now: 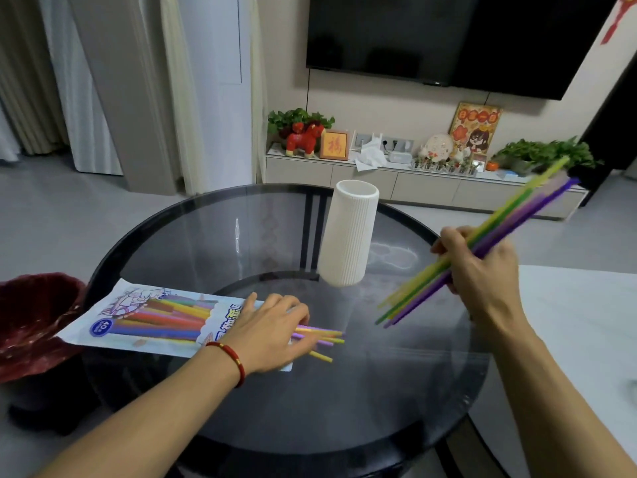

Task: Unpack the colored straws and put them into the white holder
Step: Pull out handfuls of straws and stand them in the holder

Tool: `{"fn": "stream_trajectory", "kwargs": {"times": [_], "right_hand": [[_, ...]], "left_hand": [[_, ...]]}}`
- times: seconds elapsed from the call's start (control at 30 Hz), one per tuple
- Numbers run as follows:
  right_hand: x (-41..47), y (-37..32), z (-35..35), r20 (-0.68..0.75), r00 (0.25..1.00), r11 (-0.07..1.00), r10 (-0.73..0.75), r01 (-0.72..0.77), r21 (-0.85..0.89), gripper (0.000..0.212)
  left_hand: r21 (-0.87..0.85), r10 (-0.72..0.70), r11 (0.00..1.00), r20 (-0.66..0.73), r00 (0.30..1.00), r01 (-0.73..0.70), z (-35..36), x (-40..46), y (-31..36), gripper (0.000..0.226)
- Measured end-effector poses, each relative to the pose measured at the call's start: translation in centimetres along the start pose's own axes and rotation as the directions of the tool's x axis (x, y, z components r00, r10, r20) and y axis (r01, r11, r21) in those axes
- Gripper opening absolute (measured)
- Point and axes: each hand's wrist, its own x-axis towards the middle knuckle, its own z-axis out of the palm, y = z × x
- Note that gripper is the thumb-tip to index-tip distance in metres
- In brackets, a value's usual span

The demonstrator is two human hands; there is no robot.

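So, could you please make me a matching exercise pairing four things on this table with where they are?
Things:
1. straw bundle
2. holder
3. packet
4. loose straws

Places:
A. flat under the left hand, at the table's left edge
B. gripped in the right hand, in the air
C. upright, mid-table
D. sticking out of the packet's open end

Pairs: 1-B, 2-C, 3-A, 4-D

This is a home living room. A large dark television (pixel 458 39) hangs on the wall above a low media cabinet (pixel 396 184) crowded with leafy potted plants (pixel 296 119), a red toy horse (pixel 305 139) and framed pictures (pixel 333 145). Long curtains (pixel 86 81) hang at left, and a round glass coffee table (pixel 275 391) stands in front.
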Motion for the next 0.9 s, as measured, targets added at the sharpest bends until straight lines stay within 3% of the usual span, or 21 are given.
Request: {"fn": "stream_trajectory", "kwargs": {"times": [0.07,0.17,0.27,0.33,0.47,0.63,0.73,0.83,0.9], "right_hand": [[0.6,-1.0,0.5,0.104,0.992,0.976,-0.076,0.095,-0.197,0.031],[-0.5,-1.0,2.9,0.277,0.959,0.916,-0.063,0.166,-0.366,0.036],[-1.5,0.0,4.4,0.318,0.947,0.897,-0.047,0.18,-0.405,0.039],[-1.6,0.2,4.7,0.29,0.952,0.897,-0.092,0.206,-0.391,0.04],[-2.5,0.5,5.0,0.282,0.945,0.917,-0.163,0.25,-0.31,0.042],[-3.2,1.4,4.8,0.406,0.904,0.926,-0.132,0.258,-0.276,0.03],[-3.0,1.5,4.4,0.444,0.884,0.918,-0.147,0.289,-0.271,0.031],[-2.7,1.6,3.8,0.369,0.907,0.919,-0.204,0.307,-0.246,0.037],[-2.9,1.9,3.7,0.399,0.901,0.915,-0.168,0.293,-0.276,0.041]], "left_hand": [[0.061,0.009,0.998,-0.047,0.999,-0.006,0.0,0.0,0.5,0.048],[0.069,0.071,0.996,-0.169,0.983,-0.06,-0.5,0.2,1.7,0.059],[-0.055,0.162,0.98,-0.33,0.93,-0.19,-1.0,0.5,3.8,0.052],[-0.187,0.155,0.954,-0.363,0.919,-0.235,-1.1,0.7,5.2,0.049],[-0.398,0.106,0.895,-0.247,0.963,-0.2,-0.5,1.7,7.2,0.054],[-0.443,0.055,0.887,-0.172,0.984,-0.127,0.3,2.5,9.2,0.019],[-0.491,0.042,0.864,-0.14,0.989,-0.107,0.4,2.8,9.6,0.01],[-0.534,0.038,0.84,-0.113,0.993,-0.093,0.3,3.0,9.4,0.015],[-0.514,0.0,0.856,-0.124,0.992,-0.064,0.4,2.8,8.7,0.046]]}}
